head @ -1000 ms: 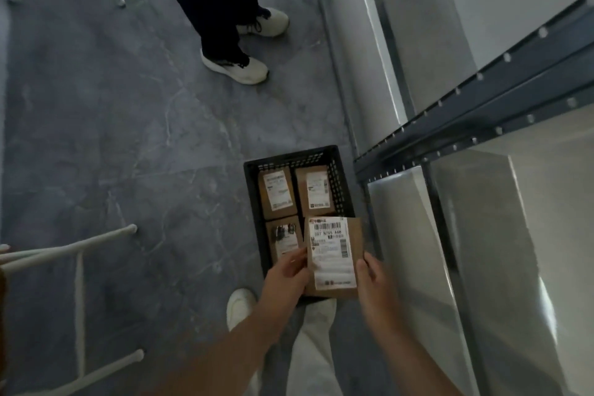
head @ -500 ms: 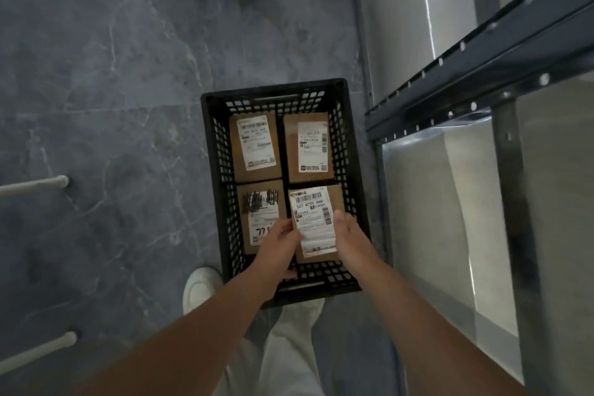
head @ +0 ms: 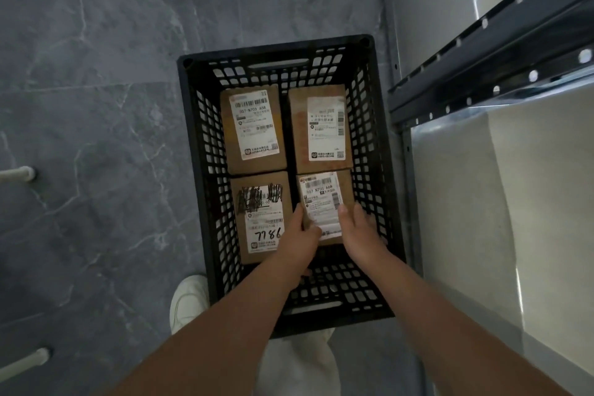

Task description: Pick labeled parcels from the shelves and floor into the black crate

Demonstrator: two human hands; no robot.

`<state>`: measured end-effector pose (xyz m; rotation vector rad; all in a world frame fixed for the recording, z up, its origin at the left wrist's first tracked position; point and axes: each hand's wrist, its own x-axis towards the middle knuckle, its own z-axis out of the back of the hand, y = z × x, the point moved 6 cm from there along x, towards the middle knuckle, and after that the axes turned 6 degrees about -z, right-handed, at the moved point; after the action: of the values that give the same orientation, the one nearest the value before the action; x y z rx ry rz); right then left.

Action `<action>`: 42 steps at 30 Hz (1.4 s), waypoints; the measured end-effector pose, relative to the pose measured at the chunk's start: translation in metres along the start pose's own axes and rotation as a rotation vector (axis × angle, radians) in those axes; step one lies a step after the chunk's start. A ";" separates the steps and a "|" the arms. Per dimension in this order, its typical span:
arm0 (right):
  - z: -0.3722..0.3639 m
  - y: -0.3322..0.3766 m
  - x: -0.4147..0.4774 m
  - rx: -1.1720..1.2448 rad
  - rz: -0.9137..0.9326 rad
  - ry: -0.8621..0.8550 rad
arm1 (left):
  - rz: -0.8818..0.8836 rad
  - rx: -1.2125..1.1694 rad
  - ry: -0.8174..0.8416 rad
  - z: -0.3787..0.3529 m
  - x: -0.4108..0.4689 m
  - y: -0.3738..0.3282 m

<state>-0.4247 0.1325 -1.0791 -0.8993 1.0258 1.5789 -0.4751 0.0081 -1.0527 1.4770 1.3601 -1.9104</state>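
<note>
Floor [head: 96, 106]: grey marble-look tiles, dimly lit
Right: dark perforated shelf beam [head: 501, 51], pale reflective panels [head: 466, 202]

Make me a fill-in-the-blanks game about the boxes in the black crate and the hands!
1. The black crate holds ____ brown parcels.
2. The left hand and right hand hold one parcel between them, so it takes ____ hands.
3. The big handwritten number on the scribbled parcel is ____.
4. The crate stands on the grey ____.

Missing words: four; two; 7786; floor

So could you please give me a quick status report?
Both hands, left and right, gripping small labeled cardboard parcel, near-right corner of black plastic crate. Three parcels beside it. Nothing obstructing.
</note>
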 end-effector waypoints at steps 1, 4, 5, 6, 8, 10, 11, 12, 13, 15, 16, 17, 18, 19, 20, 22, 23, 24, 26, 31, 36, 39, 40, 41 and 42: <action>0.000 0.002 0.005 -0.012 0.007 0.004 | 0.018 0.052 -0.006 -0.001 0.004 -0.003; -0.001 0.011 0.017 -0.070 -0.008 0.059 | 0.085 0.182 0.006 0.000 0.015 -0.013; -0.003 0.014 0.018 -0.120 -0.017 0.074 | 0.093 0.216 0.012 0.000 0.017 -0.016; -0.004 0.018 0.018 -0.170 -0.019 0.073 | 0.082 0.248 0.007 0.002 0.019 -0.019; -0.003 0.030 0.016 -0.237 0.007 0.056 | 0.032 0.291 0.006 0.003 0.021 -0.023; 0.002 0.046 0.007 -0.241 0.045 0.038 | -0.010 0.322 0.013 0.004 0.017 -0.025; 0.006 0.057 -0.002 -0.239 0.070 0.030 | -0.023 0.339 0.010 0.005 0.010 -0.028; 0.009 0.066 -0.012 -0.230 0.088 0.020 | -0.026 0.368 0.013 0.006 0.002 -0.030; 0.013 0.075 -0.023 -0.219 0.109 0.005 | -0.026 0.399 0.022 0.008 -0.006 -0.034; 0.019 0.096 -0.050 -0.222 0.175 -0.011 | -0.011 0.488 0.051 0.014 -0.024 -0.041; 0.022 0.107 -0.066 -0.251 0.221 -0.012 | -0.018 0.572 0.077 0.017 -0.033 -0.048; 0.025 0.119 -0.082 -0.295 0.258 -0.009 | -0.036 0.676 0.094 0.021 -0.041 -0.056; 0.031 0.131 -0.097 -0.332 0.281 -0.014 | -0.053 0.774 0.090 0.027 -0.049 -0.067; 0.041 0.144 -0.113 -0.353 0.301 -0.031 | -0.073 0.854 0.070 0.034 -0.059 -0.083; 0.051 0.158 -0.129 -0.355 0.331 -0.054 | -0.107 0.902 0.034 0.041 -0.071 -0.106; 0.077 0.190 -0.161 -0.338 0.396 -0.128 | -0.235 0.963 -0.071 0.053 -0.097 -0.161; 0.090 0.204 -0.178 -0.325 0.422 -0.185 | -0.328 0.977 -0.123 0.058 -0.111 -0.190; 0.103 0.216 -0.196 -0.313 0.444 -0.247 | -0.412 0.982 -0.173 0.062 -0.128 -0.215; 0.124 0.237 -0.235 -0.315 0.490 -0.365 | -0.519 1.025 -0.246 0.071 -0.161 -0.255; 0.193 0.303 -0.379 -0.532 0.672 -0.527 | -0.742 1.280 -0.238 0.090 -0.275 -0.348; 0.286 0.359 -0.546 -0.535 0.756 -0.821 | -0.982 1.314 -0.388 0.115 -0.413 -0.461; 0.320 0.373 -0.637 -0.577 0.773 -0.910 | -1.215 1.336 -0.538 0.117 -0.504 -0.528; 0.332 0.378 -0.668 -0.591 0.779 -0.963 | -1.294 1.318 -0.572 0.114 -0.536 -0.551; 0.344 0.383 -0.700 -0.571 0.793 -1.031 | -1.369 1.284 -0.598 0.111 -0.570 -0.572; 0.355 0.388 -0.733 -0.516 0.810 -1.100 | -1.425 1.244 -0.619 0.109 -0.604 -0.591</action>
<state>-0.6655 0.1606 -0.2103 0.2423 0.1280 2.6039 -0.7474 0.0372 -0.2463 -0.3904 0.7991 -3.9896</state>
